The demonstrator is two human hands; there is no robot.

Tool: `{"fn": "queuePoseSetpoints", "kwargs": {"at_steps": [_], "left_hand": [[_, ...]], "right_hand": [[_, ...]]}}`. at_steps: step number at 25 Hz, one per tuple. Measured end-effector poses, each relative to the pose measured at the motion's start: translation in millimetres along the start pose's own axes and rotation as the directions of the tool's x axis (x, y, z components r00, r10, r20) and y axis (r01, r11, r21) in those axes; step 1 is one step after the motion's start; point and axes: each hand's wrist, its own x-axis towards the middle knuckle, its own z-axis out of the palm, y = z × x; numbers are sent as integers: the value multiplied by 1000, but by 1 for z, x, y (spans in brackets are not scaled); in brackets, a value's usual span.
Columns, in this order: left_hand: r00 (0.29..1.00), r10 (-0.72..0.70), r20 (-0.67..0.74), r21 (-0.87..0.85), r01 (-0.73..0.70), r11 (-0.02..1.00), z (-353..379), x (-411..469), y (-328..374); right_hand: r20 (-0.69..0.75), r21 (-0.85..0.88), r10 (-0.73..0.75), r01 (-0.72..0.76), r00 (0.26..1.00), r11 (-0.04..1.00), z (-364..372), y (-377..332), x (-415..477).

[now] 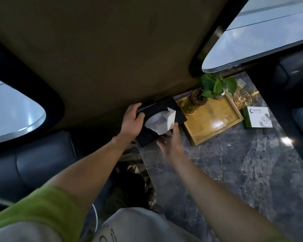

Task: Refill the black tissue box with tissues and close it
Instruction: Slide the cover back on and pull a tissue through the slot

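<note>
The near half of the desk (234, 172) lies bare, open to a hand. Farther back, the black tissue box (177, 111) touches the wooden tray (215, 126), closing that gap. A bottle (193, 102) and plant (215, 84) crowd the tray's far end; a card (259, 117) lies just beside it.

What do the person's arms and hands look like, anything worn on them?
Both forearms are bare, and nothing such as a watch, ring or glove shows on the left hand or the right hand. The left arm has a short lime-green sleeve at the upper arm. No right sleeve is in view.
</note>
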Motion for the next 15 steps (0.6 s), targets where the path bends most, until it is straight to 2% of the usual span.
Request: {"fn": "queuePoseSetpoints", "kwargs": {"at_steps": [1, 2, 3, 5, 8, 11, 15], "left_hand": [[990, -42, -136, -142, 22, 990, 2, -11, -10], [966, -145, -213, -288, 80, 954, 5, -22, -18], [938, -267, -221, -423, 154, 893, 9, -30, -22], [882, -457, -118, -597, 304, 742, 17, -39, -22], [834, -551, -1, -687, 400, 607, 19, -26, -18], [849, -527, 40, -706, 397, 586, 24, 2, -43], [841, -536, 75, -715, 419, 559, 12, 6, -37]], "right_hand": [[17, -2, -9, 9, 1000, 1000, -1, 2, 1], [35, 7, -21, 21, 999, 1000, 0, 4, 2], [48, 12, -35, 34, 998, 999, 0, 5, 3], [36, 17, -55, 55, 998, 998, 1, 3, 3], [35, 18, -60, 59, 998, 998, 8, -2, 3], [77, 30, -48, 46, 996, 999, 17, -8, 3], [77, -39, -37, 40, 996, 998, 24, -14, 3]]}}
